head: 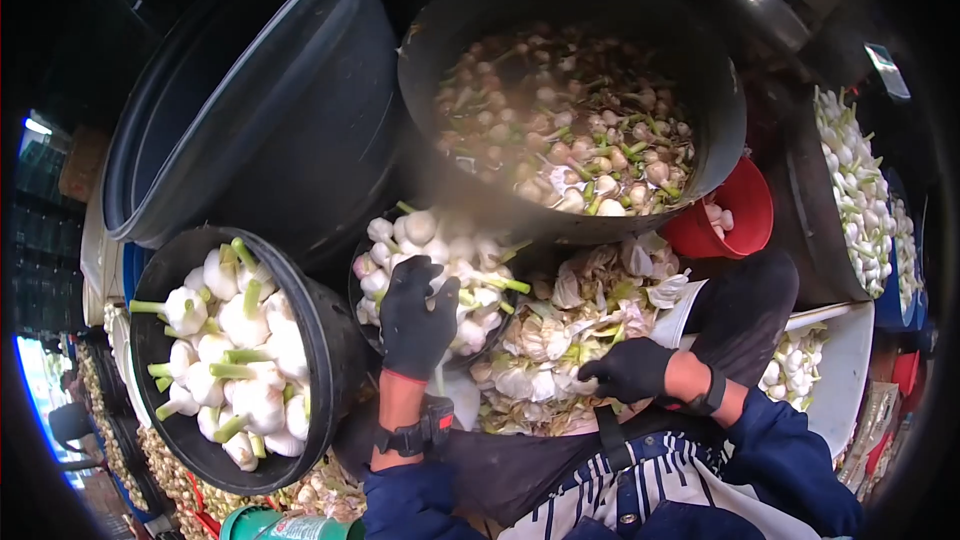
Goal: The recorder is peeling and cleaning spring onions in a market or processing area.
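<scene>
My left hand [418, 317], in a black glove, is over the near side of a bucket of peeled garlic bulbs [420, 229]; whether it grips a bulb cannot be told. My right hand [630, 370], also gloved in black, has its fingers curled above a heap of garlic skins [547, 330]; anything inside its fingers is hidden. At the left, a black bucket [319, 360] holds large white garlic bulbs with cut green stems [247, 397]. Beyond my hands, a large round tub [720, 127] contains many unpeeled garlic bulbs [600, 165], apparently in murky water.
A big black tub [300, 112] leans at the upper left. A red bucket [754, 210] with a few bulbs sits beside the round tub. White garlic [851, 187] fills containers at the right, a white tub [844, 382] among them. A green bucket [289, 526] is at the bottom edge.
</scene>
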### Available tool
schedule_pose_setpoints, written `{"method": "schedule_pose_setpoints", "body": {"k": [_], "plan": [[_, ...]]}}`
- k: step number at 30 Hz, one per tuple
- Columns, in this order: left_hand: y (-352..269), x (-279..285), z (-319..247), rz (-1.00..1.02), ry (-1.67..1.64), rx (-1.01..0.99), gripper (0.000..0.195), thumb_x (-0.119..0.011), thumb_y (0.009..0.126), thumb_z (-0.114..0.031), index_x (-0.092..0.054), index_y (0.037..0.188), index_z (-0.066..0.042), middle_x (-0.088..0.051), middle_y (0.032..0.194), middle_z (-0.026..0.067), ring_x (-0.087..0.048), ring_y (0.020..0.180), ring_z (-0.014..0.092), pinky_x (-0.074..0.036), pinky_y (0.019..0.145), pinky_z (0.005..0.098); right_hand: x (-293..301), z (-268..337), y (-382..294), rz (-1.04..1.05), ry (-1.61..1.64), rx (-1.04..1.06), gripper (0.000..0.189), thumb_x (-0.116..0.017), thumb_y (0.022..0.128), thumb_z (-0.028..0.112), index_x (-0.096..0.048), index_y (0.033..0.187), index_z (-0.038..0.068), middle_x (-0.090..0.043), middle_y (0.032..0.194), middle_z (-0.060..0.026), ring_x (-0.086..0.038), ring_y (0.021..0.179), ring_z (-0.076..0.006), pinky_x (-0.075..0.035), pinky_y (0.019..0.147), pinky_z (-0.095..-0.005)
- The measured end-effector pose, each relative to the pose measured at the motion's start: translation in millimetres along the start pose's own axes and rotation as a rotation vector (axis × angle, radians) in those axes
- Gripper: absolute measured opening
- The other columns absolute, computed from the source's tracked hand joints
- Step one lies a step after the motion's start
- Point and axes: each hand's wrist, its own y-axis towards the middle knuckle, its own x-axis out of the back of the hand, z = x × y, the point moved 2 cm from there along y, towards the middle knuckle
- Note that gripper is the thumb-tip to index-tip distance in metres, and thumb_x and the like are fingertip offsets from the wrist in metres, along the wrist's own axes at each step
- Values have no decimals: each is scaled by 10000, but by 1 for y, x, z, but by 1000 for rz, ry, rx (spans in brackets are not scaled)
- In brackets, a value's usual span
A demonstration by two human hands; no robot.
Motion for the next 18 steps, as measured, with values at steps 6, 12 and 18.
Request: {"method": "schedule_pose_setpoints", "body": {"k": [6, 12, 18], "plan": [[11, -26, -34, 195, 99, -226, 109, -674, 758, -98, -620, 762, -3, -643, 873, 163, -624, 698, 337, -488, 601, 392, 53, 6, -23, 4, -434, 25, 120, -617, 742, 189, -665, 755, 80, -638, 687, -140, -647, 677, -337, -495, 579, -436], [17, -52, -41, 193, -88, -285, 141, -663, 736, -60, -620, 861, -12, -617, 786, 156, -612, 662, 338, -487, 572, 399, 195, 26, 6, -481, -281, 167, 192, -681, 765, 288, -651, 738, 100, -620, 678, -115, -615, 653, -324, -468, 595, -420], [22, -65, -51, 207, -79, -495, 123, -714, 682, -57, -604, 723, -22, -619, 805, 140, -606, 621, 290, -490, 525, 371, 266, -81, 145, -354, -610, -17, 201, -602, 736, 192, -691, 876, 77, -665, 878, -175, -636, 860, -367, -512, 734, -434]]}}
